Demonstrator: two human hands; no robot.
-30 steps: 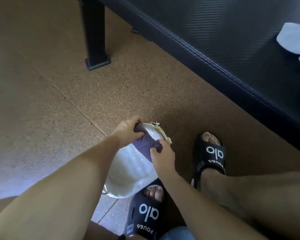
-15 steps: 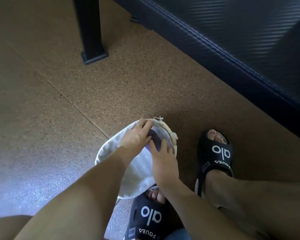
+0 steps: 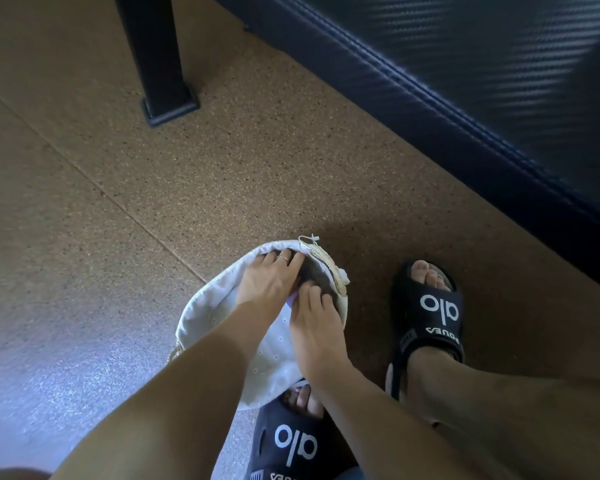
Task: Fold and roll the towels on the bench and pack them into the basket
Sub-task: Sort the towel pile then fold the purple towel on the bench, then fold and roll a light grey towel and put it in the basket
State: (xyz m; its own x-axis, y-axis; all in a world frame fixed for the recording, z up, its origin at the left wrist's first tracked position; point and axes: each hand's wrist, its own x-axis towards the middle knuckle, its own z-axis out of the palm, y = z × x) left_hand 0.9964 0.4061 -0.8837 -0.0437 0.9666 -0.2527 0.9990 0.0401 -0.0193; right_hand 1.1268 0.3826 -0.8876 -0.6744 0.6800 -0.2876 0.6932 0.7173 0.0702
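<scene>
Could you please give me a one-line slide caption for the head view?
Both hands, left and right, press a dark towel into the white-lined basket on the floor.

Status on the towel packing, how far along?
Done: a dark rolled towel sits inside the lined basket on the floor. In hand: left hand and right hand press it down into the basket. Left: unclear; the visible strip of bench shows no towels.

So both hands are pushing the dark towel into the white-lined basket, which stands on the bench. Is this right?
Not quite. The basket stands on the cork floor beside the bench, not on it, as the head view shows. The rest holds: the left hand and right hand press the dark towel into it.
</scene>
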